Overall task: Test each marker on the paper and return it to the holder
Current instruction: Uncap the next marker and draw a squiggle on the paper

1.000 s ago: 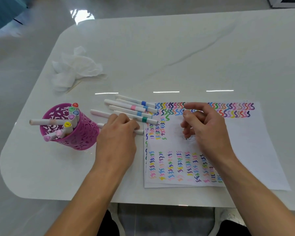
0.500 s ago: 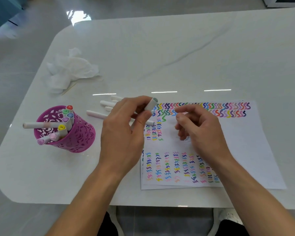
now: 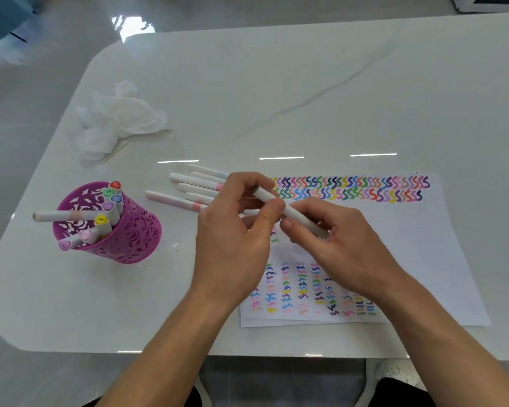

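Marker: slim white plastic marker [image 3: 295, 214], held over the white scribbled paper sheet [image 3: 423, 245].
Long axis: far left to near right.
Left hand [image 3: 235, 239]: pinching the far-left end.
Right hand [image 3: 344, 248]: fingers curled round the near-right barrel.
Coming move: probably uncapping along that axis.
Holder: purple perforated cup [image 3: 124, 239], well left, nearer the left hand.

- The paper [image 3: 423, 245] lies on the table [image 3: 306, 98].
- The holder [image 3: 135, 242] stands well left of the paper, markers [image 3: 109, 207] in it.
- Loose markers [image 3: 188, 182] lie just left of the paper.
- My left hand [image 3: 235, 239] and right hand [image 3: 344, 248] hold one marker [image 3: 294, 214] over the paper.
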